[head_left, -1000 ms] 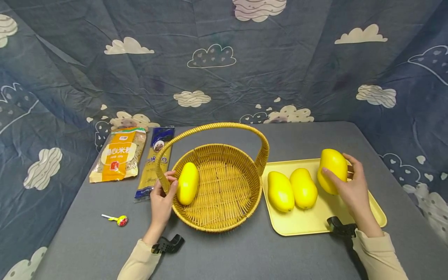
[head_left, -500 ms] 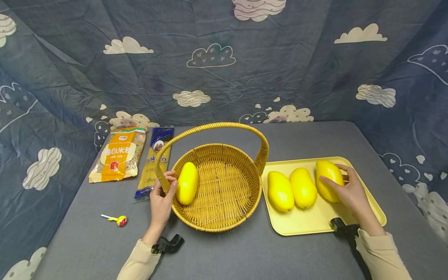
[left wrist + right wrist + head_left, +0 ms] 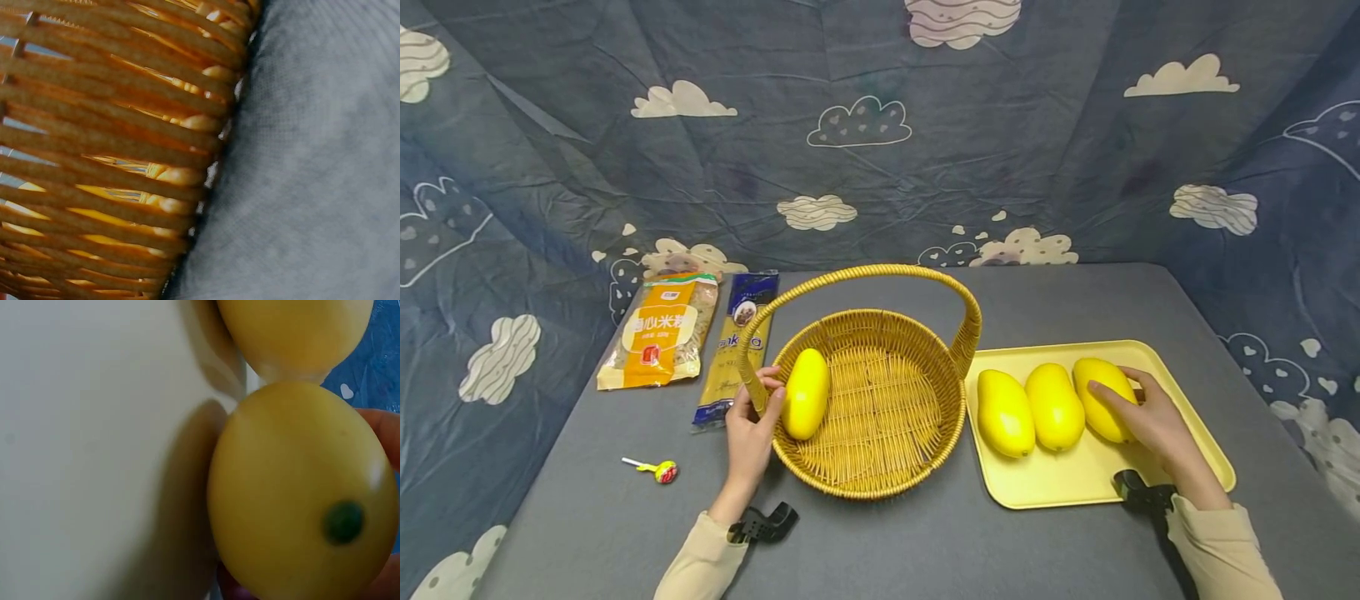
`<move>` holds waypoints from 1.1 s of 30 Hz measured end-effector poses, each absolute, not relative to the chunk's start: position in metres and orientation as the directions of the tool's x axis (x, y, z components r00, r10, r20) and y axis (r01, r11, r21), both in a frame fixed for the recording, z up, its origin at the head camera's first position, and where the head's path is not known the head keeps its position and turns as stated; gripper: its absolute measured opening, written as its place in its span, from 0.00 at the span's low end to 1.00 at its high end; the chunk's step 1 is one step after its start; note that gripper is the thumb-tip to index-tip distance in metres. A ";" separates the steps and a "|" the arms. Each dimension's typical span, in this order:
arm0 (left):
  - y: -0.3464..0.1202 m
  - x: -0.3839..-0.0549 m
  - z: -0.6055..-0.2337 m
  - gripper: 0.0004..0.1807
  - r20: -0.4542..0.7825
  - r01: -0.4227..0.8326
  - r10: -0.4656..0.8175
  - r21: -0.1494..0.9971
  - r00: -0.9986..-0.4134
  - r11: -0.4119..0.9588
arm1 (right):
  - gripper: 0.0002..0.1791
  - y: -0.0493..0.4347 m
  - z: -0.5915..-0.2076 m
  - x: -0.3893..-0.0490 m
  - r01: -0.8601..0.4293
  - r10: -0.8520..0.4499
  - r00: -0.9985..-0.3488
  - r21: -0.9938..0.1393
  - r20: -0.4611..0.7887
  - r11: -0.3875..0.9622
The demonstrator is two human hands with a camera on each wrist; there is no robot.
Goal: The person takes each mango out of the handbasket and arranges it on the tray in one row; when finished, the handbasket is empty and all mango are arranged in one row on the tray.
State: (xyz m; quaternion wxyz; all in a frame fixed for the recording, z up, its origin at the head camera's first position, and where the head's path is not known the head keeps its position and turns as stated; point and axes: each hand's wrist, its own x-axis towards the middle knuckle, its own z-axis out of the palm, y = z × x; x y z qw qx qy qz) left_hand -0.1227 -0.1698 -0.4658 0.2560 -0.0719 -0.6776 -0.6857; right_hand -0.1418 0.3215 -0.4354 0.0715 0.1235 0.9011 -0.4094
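My right hand point(image 3: 1159, 429) grips a yellow mango point(image 3: 1103, 400) on the pale yellow tray point(image 3: 1045, 492), thumb on its near side and fingers beyond it. Close up in the right wrist view, that mango point(image 3: 287, 462) shows a green spot on its end, with fingers point(image 3: 382, 434) at its side. Left of it on the tray lie two more mangoes point(image 3: 1054, 407), side by side. At the wicker basket's point(image 3: 880, 417) left side, my left hand point(image 3: 748, 446) grips the foot of the handle and the rim. Inside the basket, against that side, leans another mango point(image 3: 806, 396).
Back left on the grey table lie an orange-labelled food bag point(image 3: 662, 329) and a blue and gold packet point(image 3: 737, 350). A lollipop point(image 3: 658, 471) is at the front left. The basket's handle point(image 3: 865, 271) arches high over the middle. Cloud-patterned cloth hangs behind.
My right hand has lowered the mango onto the tray, bringing it beside the other two. The left hand keeps its grip on the basket.
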 end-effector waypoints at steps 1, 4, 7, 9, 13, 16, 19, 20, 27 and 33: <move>-0.170 -0.123 -0.466 0.05 0.445 0.448 -0.255 0.893 -0.859 0.049 | 0.52 0.321 -0.435 -0.142 0.286 0.159 -0.957 -0.717 -0.241 0.636; -0.170 -0.123 -0.466 0.05 0.443 0.447 -0.252 0.893 -0.860 0.043 | 0.52 0.321 -0.433 -0.141 0.284 0.140 -0.957 -0.712 -0.255 0.642; -0.171 -0.122 -0.467 0.05 0.439 0.442 -0.252 0.896 -0.862 0.046 | 0.52 0.320 -0.431 -0.140 0.269 0.114 -0.959 -0.712 -0.259 0.649; -0.171 -0.122 -0.467 0.05 0.435 0.436 -0.254 0.898 -0.864 0.055 | 0.52 0.319 -0.430 -0.139 0.262 0.117 -0.961 -0.703 -0.249 0.661; -0.170 -0.122 -0.466 0.05 0.432 0.431 -0.255 0.900 -0.865 0.062 | 0.49 0.318 -0.429 -0.138 0.233 0.148 -0.972 -0.682 -0.181 0.694; -0.170 -0.122 -0.466 0.05 0.432 0.431 -0.255 0.900 -0.865 0.061 | 0.44 0.312 -0.425 -0.136 0.177 0.183 -0.981 -0.671 -0.063 0.720; -0.170 -0.122 -0.466 0.05 0.429 0.427 -0.253 0.902 -0.867 0.064 | 0.36 0.301 -0.418 -0.133 0.078 0.201 -0.974 -0.678 0.104 0.731; -0.170 -0.122 -0.466 0.05 0.427 0.425 -0.253 0.903 -0.868 0.065 | 0.33 0.295 -0.416 -0.131 0.037 0.201 -0.966 -0.679 0.164 0.733; -0.170 -0.124 -0.467 0.06 0.427 0.427 -0.250 0.903 -0.869 0.058 | 0.15 0.244 -0.397 -0.124 -0.295 0.127 -0.833 -0.626 0.539 0.722; -0.171 -0.124 -0.467 0.06 0.430 0.429 -0.252 0.901 -0.867 0.060 | 0.08 0.200 -0.382 -0.122 -0.485 -0.032 -0.775 -0.562 0.631 0.671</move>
